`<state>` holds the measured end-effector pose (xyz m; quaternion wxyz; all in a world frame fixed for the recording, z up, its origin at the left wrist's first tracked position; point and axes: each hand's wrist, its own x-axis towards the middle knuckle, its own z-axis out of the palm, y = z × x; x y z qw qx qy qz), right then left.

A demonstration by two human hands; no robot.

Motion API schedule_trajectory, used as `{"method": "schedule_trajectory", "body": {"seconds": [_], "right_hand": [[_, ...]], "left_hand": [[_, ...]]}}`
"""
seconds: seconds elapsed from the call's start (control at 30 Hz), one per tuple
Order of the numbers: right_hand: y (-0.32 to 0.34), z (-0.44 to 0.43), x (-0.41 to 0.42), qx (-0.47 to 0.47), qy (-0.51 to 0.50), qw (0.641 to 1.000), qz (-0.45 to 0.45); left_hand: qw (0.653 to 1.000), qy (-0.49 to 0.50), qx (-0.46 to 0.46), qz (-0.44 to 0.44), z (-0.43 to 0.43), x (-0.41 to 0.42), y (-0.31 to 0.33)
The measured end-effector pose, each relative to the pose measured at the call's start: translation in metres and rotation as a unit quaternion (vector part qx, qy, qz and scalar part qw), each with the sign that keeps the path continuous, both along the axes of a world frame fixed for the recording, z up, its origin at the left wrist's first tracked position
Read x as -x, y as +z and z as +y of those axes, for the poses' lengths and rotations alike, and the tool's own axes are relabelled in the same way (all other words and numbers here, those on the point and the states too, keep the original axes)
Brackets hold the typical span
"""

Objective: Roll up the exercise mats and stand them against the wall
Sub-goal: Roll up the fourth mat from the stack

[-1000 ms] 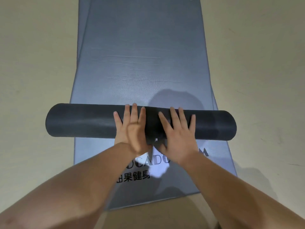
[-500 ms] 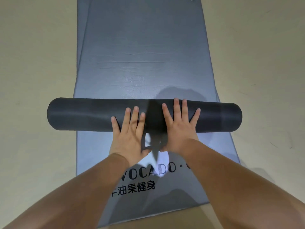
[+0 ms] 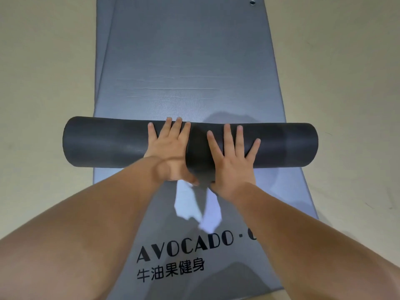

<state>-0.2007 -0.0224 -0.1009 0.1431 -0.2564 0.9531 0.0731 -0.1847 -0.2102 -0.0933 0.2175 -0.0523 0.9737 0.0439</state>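
Observation:
A dark grey rolled part of an exercise mat (image 3: 104, 144) lies crosswise on the floor. Beyond the roll, the flat blue-grey stretch of the mat (image 3: 186, 61) runs away from me. My left hand (image 3: 171, 146) and my right hand (image 3: 231, 156) rest side by side on the middle of the roll, palms down and fingers spread, pressing rather than gripping. On my side of the roll lies a second flat mat (image 3: 292, 191) with black "AVOCADO" lettering; my forearms hide part of it. Its edge also shows along the left side.
Beige floor (image 3: 43, 83) spreads on both sides of the mats. A small metal eyelet (image 3: 252, 2) sits near the far end of the flat mat. No wall is in view.
The roll has moved away from me along the mat, with both hands riding forward on it. More of the lettering on the lower mat is uncovered.

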Motion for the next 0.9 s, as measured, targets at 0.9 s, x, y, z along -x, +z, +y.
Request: {"method": "schedule_trajectory", "body": {"seconds": [0.9], "right_hand": [[0.032,-0.004,0.037,0.008,0.015,0.997,-0.080]], "left_hand": [[0.996,0.024,0.018,0.083,0.038,-0.058,0.013]]}}
